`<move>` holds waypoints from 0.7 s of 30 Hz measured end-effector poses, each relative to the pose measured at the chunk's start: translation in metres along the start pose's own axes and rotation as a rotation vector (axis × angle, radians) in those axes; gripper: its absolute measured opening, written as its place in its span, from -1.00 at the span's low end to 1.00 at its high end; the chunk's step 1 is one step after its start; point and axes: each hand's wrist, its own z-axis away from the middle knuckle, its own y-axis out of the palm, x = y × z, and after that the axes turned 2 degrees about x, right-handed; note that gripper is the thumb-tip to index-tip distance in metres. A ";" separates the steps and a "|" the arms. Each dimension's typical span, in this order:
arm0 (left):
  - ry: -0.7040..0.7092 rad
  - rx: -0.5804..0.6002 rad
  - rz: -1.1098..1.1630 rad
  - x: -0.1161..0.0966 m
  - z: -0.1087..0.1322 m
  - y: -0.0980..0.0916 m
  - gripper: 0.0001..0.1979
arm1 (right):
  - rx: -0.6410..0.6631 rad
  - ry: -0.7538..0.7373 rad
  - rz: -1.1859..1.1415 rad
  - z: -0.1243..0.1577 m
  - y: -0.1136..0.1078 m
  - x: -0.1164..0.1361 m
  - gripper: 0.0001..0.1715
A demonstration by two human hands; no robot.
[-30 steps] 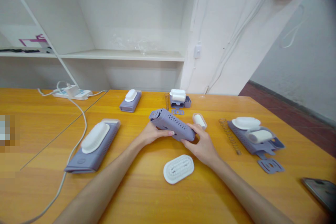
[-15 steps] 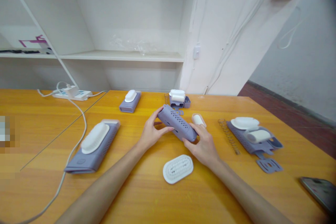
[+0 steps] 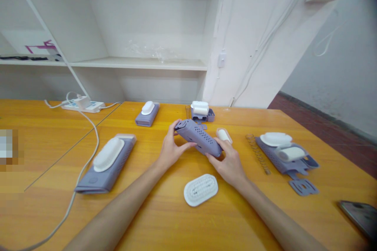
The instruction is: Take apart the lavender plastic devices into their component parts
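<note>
Between my two hands, above the table, is a purple perforated plastic casing (image 3: 200, 137), tilted down to the right. My left hand (image 3: 172, 147) grips its upper left end, thumb along the near side. The lower right end is held by my right hand (image 3: 228, 160), fingers and thumb pinching it. Below it on the table lies a white oval brush head (image 3: 200, 190), its textured side up. A white cylinder with a pinkish cap (image 3: 224, 136) rests just behind my right hand.
To the left lies a purple device with a white brush (image 3: 108, 155), a cable (image 3: 88, 157) beside it. A similar device (image 3: 147, 113) and part set (image 3: 200, 110) sit farther back. Right are a coil spring (image 3: 257, 155), purple parts (image 3: 282, 157) and a phone (image 3: 361, 215).
The casing has rotated slightly in my hands, so its left end face now shows more. My hands keep their hold. The whole view has shifted a little.
</note>
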 end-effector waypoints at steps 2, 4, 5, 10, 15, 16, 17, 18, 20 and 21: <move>0.020 0.002 -0.039 0.000 -0.001 -0.002 -0.18 | -0.009 0.010 -0.001 0.000 0.000 -0.001 -0.47; 0.051 -0.003 -0.063 0.000 -0.001 -0.003 -0.19 | -0.014 0.022 -0.001 0.000 0.001 -0.002 -0.47; 0.067 -0.003 -0.069 0.000 -0.001 -0.004 -0.19 | -0.014 0.030 -0.002 0.000 0.001 -0.003 -0.46; 0.142 -0.026 -0.120 -0.004 0.001 -0.005 -0.17 | 0.021 0.047 -0.013 0.000 0.000 -0.003 -0.46; 0.191 -0.096 -0.160 -0.007 0.004 -0.005 -0.20 | 0.047 -0.005 -0.005 0.000 0.000 -0.002 -0.48; 0.191 -0.109 -0.157 -0.007 0.004 -0.005 -0.20 | 0.043 -0.016 -0.006 0.000 0.000 -0.003 -0.47; 0.195 -0.119 -0.157 -0.007 0.004 -0.005 -0.21 | 0.039 -0.024 -0.006 0.000 0.000 -0.003 -0.47; 0.206 -0.122 -0.163 -0.007 0.004 -0.005 -0.23 | 0.036 -0.028 -0.006 0.000 0.000 -0.003 -0.47; 0.238 -0.110 -0.190 -0.006 0.003 -0.005 -0.30 | 0.029 -0.032 -0.003 0.000 0.000 -0.004 -0.47; 0.252 -0.103 -0.206 -0.006 0.003 -0.005 -0.33 | 0.026 -0.034 -0.001 0.000 -0.001 -0.004 -0.47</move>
